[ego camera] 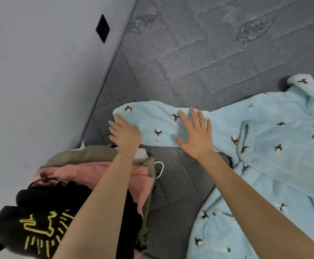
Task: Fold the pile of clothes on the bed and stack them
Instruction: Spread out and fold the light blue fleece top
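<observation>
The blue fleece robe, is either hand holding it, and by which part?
Nothing is gripped. The left hand and right hand press flat, fingers straight, on the sleeve of the blue fleece robe: left at the cuff end, right further along.

Your left hand (125, 134): centre-left of frame, palm down, fingers spread and slightly bent. Your right hand (196, 135): just right of it at the same height, palm down, fingers straight and fanned, thumb out to the left. Both bare forearms enter from the lower edge, apart.
</observation>
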{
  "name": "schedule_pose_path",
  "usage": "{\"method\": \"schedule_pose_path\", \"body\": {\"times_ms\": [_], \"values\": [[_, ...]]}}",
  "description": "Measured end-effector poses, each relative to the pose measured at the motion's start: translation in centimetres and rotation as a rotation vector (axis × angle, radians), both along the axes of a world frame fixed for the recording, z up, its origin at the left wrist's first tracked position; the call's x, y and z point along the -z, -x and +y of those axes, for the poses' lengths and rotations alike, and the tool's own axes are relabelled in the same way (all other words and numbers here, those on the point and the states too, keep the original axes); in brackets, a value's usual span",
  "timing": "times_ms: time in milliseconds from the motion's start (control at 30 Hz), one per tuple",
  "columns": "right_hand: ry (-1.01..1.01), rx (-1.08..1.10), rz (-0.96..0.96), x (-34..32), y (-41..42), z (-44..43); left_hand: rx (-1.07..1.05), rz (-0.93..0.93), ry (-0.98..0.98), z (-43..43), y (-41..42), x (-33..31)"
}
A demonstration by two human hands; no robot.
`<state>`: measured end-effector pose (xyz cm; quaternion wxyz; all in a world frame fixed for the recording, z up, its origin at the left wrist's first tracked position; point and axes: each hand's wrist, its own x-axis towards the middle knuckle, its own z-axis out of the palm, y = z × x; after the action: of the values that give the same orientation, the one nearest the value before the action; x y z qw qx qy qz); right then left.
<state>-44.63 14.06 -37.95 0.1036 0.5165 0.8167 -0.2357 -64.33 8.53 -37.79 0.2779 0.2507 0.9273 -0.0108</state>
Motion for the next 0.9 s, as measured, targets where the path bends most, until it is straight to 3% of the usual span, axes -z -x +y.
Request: {"method": "schedule_pose_path", "body": {"times_ms": [167,300,433,667,900], "values": [[0.033,0.023,0.073,0.1,1.5,-0.9,-0.32,-0.154,-0.142,0.2,1.6,1.1],[0.053,0.179,0.301,-1.1,2.6,-0.9,-0.361,-0.308,-0.444,0.7,1.0,0.5],[0.072,0.347,0.521,-2.9,2.8,0.1,-0.228,-0.442,-0.697,2.5,-1.9,-1.6],[0.515,0.878,0.964,-5.6,-0.1,2.0,0.229,-0.837,-0.783,4.6,-9.9,-5.4],[0.581,1.202,1.035,-5.3,-8.2,3.1,0.426,-1.048,-0.566,3.5,-16.4,-5.2]]}}
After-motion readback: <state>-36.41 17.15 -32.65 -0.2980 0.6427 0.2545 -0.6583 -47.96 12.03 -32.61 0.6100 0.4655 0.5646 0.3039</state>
